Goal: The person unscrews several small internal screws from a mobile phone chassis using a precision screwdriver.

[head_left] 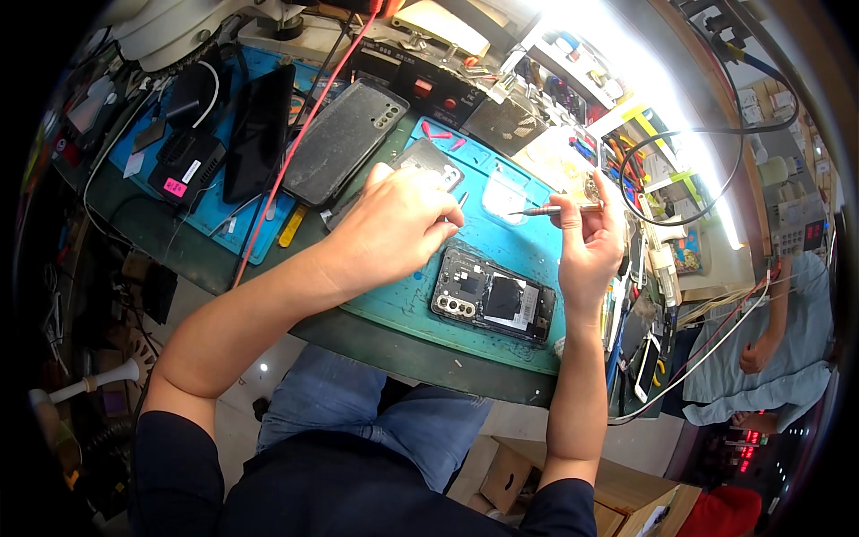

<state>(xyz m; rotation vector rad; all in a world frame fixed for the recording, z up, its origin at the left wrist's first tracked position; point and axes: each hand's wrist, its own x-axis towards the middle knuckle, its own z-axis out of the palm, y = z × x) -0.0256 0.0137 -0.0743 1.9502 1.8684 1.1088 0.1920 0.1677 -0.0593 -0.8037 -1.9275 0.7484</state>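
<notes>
My right hand point(591, 242) grips a slim metal screwdriver point(557, 210), its thin tip pointing left over a small clear tray point(506, 199). The fingers of my left hand point(394, 224) are curled together beside a grey phone back cover point(429, 159), which the hand partly hides. A small dark tip shows by its forefinger; what it belongs to I cannot make out. Nearer to me, between the hands, an opened phone point(494, 297) lies on the blue work mat point(376, 306), with its camera lenses, a black patch and a white label showing.
At the left lie a dark phone cover point(344, 143), a black-screened device point(259, 134) and a yellow tool point(292, 227). A red cable point(304, 125) crosses there. Behind stands a black control box point(420, 85). Several tools crowd the right edge; another person point(761, 340) is beyond.
</notes>
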